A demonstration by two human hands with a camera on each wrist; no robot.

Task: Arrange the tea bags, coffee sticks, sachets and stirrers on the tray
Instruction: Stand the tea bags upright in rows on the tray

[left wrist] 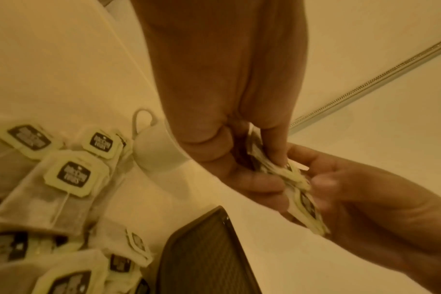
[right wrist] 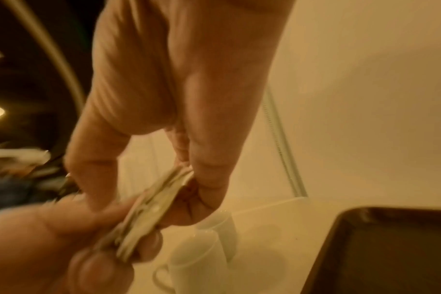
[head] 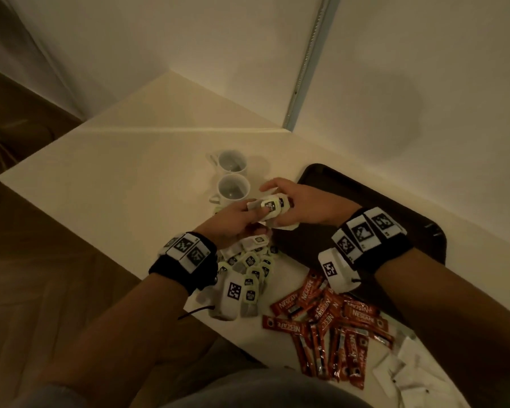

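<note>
Both hands (head: pixel 273 209) pinching tea bags (head: pixel 273 208), beside tray edge (head: pixel 304 175)

Glossy foil coffee sticks (head: pixel 333 319), matt dark tray (head: pixel 395 201).

Two white mugs (head: pixel 232 178), one dark tray (head: pixel 365 198). Tea bags (head: pixel 249 270) are heaped up on the table, can't count them exactly, plus a small stack (head: pixel 273 208) held up. Red coffee sticks (head: pixel 330 325): well over a dozen. Several white sachets (head: pixel 407 369).

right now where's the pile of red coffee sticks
In the head view the coffee sticks lie loose on the counter, low and right of centre, under the right forearm, right of the tea bags.
</note>
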